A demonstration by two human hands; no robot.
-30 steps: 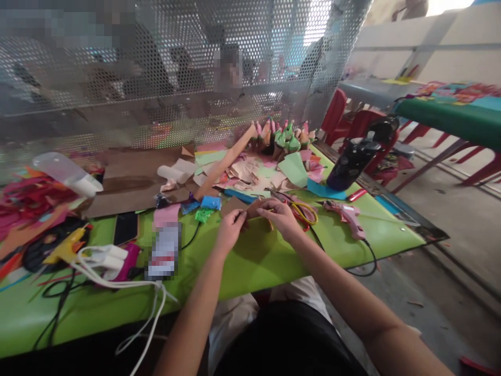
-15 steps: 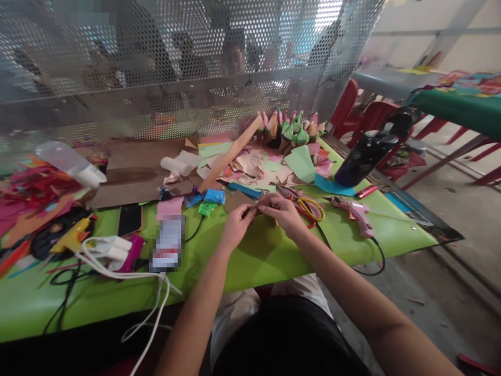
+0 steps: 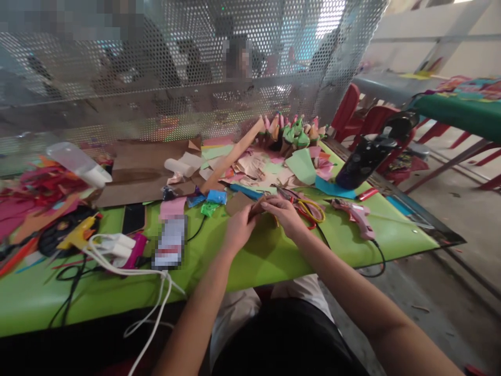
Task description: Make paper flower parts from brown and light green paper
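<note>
Between my two hands is a small piece of brown paper point(image 3: 257, 208), bent and partly covered by the fingers. My left hand point(image 3: 239, 225) pinches its left side, and my right hand point(image 3: 285, 213) pinches it from the right, thumb on top. Both hands hover just above the green tabletop point(image 3: 219, 266). Just behind them lie a flat brown paper piece point(image 3: 237, 202) and a blue tool point(image 3: 246, 191). Scissors with yellow and red handles point(image 3: 313, 210) rest right of my right hand, with a pink glue gun point(image 3: 358, 216) farther right.
A dark bottle point(image 3: 364, 159) stands at the right. Paper scraps point(image 3: 254, 164) and a cluster of green and pink paper flowers point(image 3: 293, 130) fill the back, before a perforated metal screen point(image 3: 188, 99). On the left are a phone point(image 3: 171, 243), white cables point(image 3: 129, 270) and a yellow glue gun point(image 3: 80, 232).
My hands have drawn closer together, and the fingers have shifted their grip on the brown paper. The view has tilted and moved slightly; the other things stay in place.
</note>
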